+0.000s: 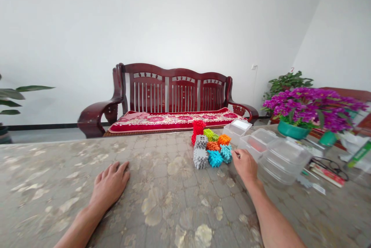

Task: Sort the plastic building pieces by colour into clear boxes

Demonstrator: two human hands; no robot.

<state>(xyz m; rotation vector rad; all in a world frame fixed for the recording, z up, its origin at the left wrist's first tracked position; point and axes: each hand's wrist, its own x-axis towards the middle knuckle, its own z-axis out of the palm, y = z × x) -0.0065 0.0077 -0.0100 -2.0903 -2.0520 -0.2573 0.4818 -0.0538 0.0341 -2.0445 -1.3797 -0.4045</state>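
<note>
My left hand (111, 182) lies flat on the patterned tablecloth (162, 186), fingers spread, holding nothing. My right hand (244, 165) is beside a cluster of coloured block pieces, its fingers curled near the light blue piece (226, 153); whether anything is between them is hidden. In the cluster, a red stack (198, 130) stands at the back left, with grey pieces (200, 158) in front of it. A blue piece (215, 158) sits at the front, orange pieces (224, 139) and green ones (210, 135) behind.
Clear plastic boxes (285, 159) stand right of my right hand. Farther right are glasses (330, 167), a red and white packet (327, 174) and purple flowers in a green pot (294, 130). A wooden bench (179, 89) stands beyond the table.
</note>
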